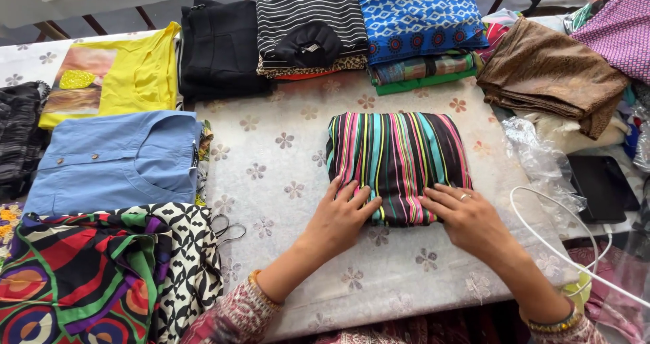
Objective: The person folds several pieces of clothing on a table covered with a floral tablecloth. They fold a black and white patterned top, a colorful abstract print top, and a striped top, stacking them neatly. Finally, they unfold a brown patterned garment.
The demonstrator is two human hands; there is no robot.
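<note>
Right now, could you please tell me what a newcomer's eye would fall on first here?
First, the folded striped garment in bright pink, teal and black at the centre of the flower-patterned table, with the left hand and right hand flat on its near edge. Next, the yellow top at far left and the blue patterned stack behind.

- The near edge of the striped folded cloth (398,161) is hidden under both hands.
- The patterned garment (74,283) is cut off at the lower left edge.
- The white cable (542,235) leaves the picture at right.
</note>
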